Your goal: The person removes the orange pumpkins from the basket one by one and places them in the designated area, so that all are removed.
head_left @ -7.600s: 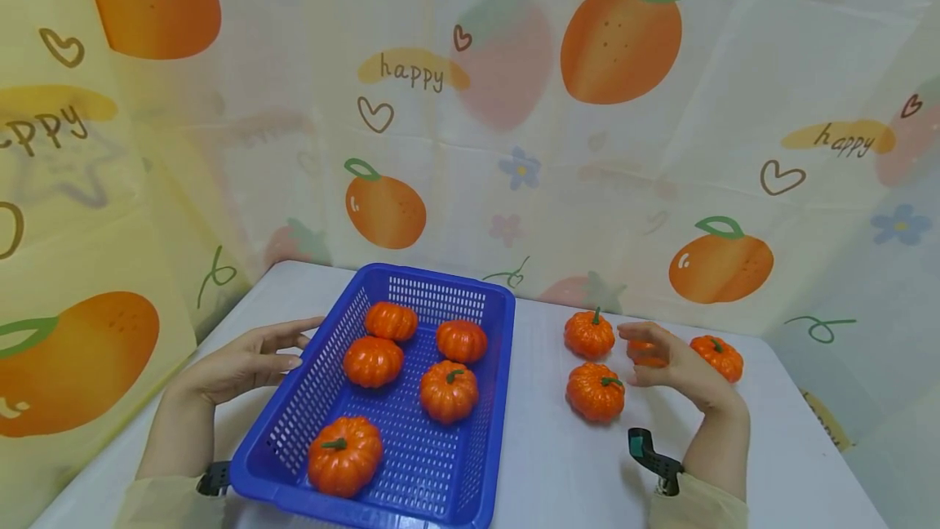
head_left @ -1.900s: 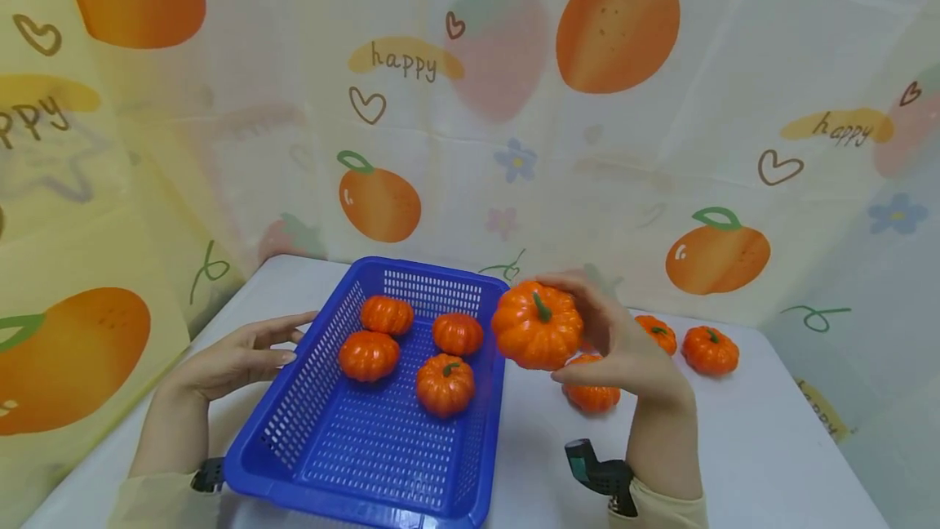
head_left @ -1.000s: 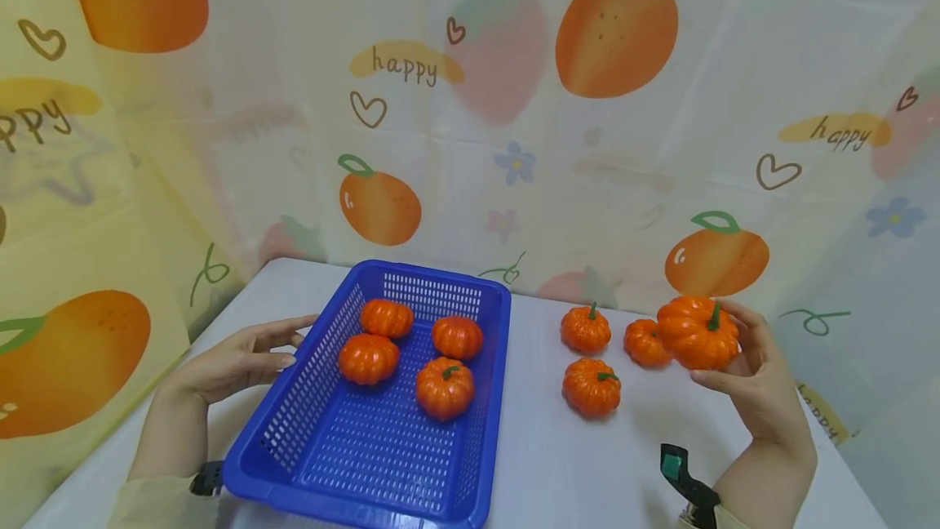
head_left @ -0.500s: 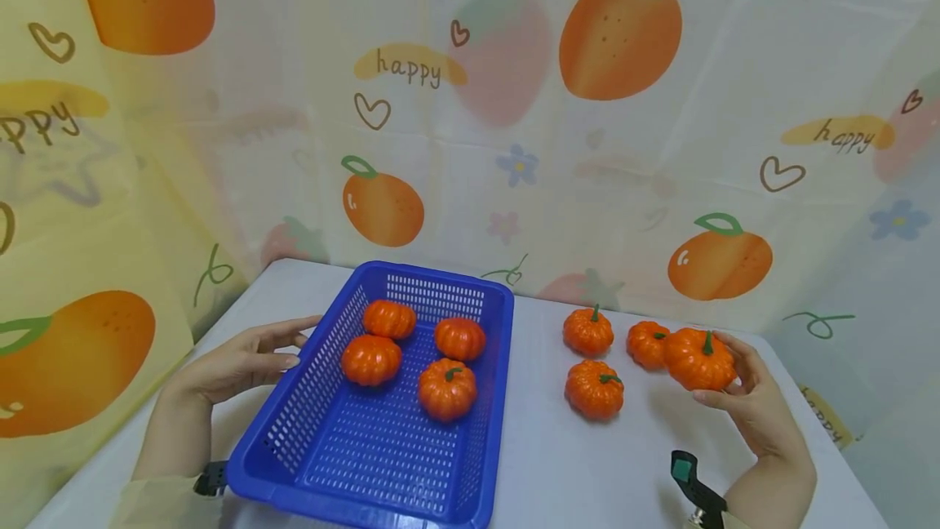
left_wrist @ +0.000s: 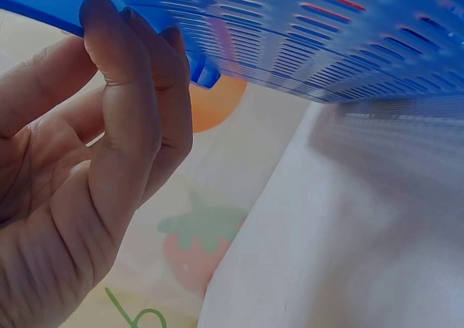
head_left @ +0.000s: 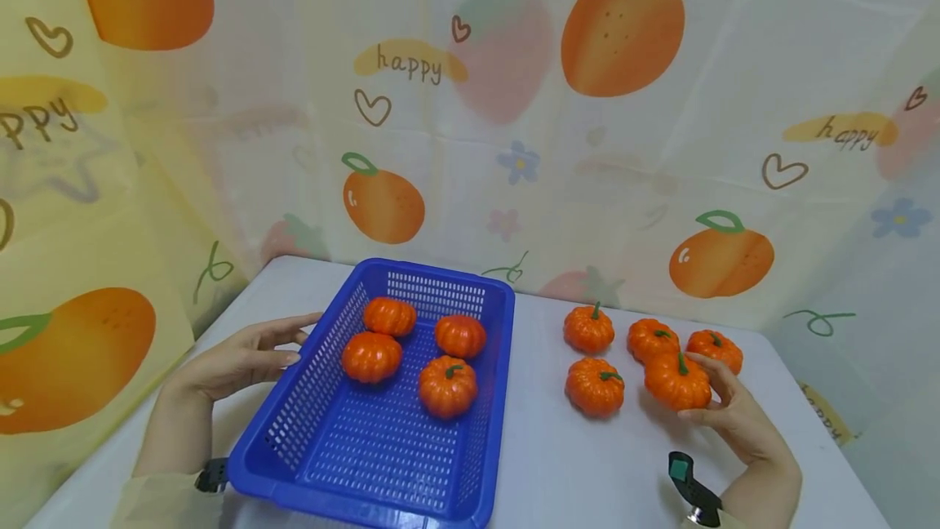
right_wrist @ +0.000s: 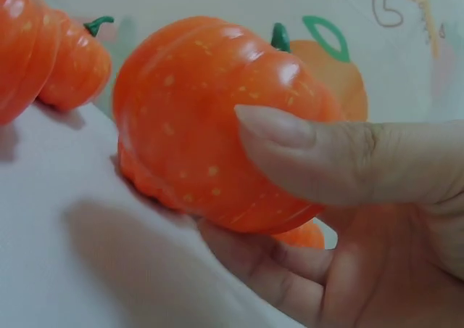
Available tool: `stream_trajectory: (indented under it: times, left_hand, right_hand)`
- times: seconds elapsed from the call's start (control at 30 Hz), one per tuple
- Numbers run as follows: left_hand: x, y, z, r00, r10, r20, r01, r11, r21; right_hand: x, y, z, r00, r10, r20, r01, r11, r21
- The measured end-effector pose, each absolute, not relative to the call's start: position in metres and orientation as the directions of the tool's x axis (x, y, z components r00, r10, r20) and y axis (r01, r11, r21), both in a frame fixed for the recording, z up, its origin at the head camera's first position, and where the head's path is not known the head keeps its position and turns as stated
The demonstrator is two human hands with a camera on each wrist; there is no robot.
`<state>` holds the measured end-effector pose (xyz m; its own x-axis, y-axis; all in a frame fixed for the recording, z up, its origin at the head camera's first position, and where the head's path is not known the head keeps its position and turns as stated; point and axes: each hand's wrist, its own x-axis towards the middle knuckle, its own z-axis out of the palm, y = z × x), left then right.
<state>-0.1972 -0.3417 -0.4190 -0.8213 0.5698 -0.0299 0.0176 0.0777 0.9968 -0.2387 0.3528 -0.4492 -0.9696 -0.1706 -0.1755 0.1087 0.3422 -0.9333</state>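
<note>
My right hand (head_left: 745, 423) holds a small orange pumpkin (head_left: 677, 382) with a green stem, low over the right side of the white table. In the right wrist view the thumb (right_wrist: 319, 150) presses the near side of this pumpkin (right_wrist: 210, 125), with fingers beneath. Just behind it sit two more pumpkins, one (head_left: 652, 340) and another (head_left: 714, 349). To its left stand a pumpkin (head_left: 589, 328) and a pumpkin (head_left: 595, 387). My left hand (head_left: 238, 357) rests at the left rim of a blue plastic basket (head_left: 253, 439), fingers loosely bent and fingertips at the rim (left_wrist: 43, 9).
Inside the basket lie several pumpkins, among them one with a visible stem (head_left: 448, 387), grouped toward the far half. The white table (head_left: 547, 464) reaches back to a hanging cloth (head_left: 470, 186) printed with fruit.
The front pumpkin has left the basket in my right hand, carried to the table's far right. Since then it has come lower, leftward and nearer me. My left hand stays put.
</note>
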Motion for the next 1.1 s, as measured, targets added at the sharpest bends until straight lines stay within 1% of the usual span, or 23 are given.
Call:
stream_trajectory:
  times: [0.07,0.33,0.63,0.8,1.0,1.1]
  left_hand:
    - [-0.1968,-0.3411,-0.4189,-0.818,0.575,-0.024,0.018,0.067,0.998]
    - [-0.1960,-0.3389,-0.4174,-0.820,0.573,-0.023,0.013,0.058,0.998]
    - [-0.1968,-0.3405,-0.4195,-0.822,0.569,-0.022,0.018,0.066,0.998]
    - [-0.1966,-0.3400,-0.4196,-0.823,0.568,-0.022,0.020,0.067,0.998]
    - [-0.1972,-0.3412,-0.4205,-0.824,0.566,-0.025,0.021,0.075,0.997]
    - [-0.1968,-0.3410,-0.4199,-0.824,0.566,-0.024,0.023,0.077,0.997]
  right_hand:
    - [-0.2387,0.3517,-0.4505,-0.966,-0.168,-0.197,0.126,0.361,-0.924]
    - [-0.2390,0.3489,-0.4535,-0.952,-0.200,-0.233,0.128,0.429,-0.894]
    - [-0.2429,0.3487,-0.4549,-0.936,-0.193,-0.296,0.161,0.513,-0.843]
    - [-0.2432,0.3499,-0.4549,-0.934,-0.188,-0.302,0.164,0.528,-0.834]
    - [-0.2448,0.3494,-0.4529,-0.924,-0.161,-0.347,0.218,0.525,-0.823]
    - [-0.2453,0.3492,-0.4517,-0.922,-0.161,-0.352,0.220,0.529,-0.820]
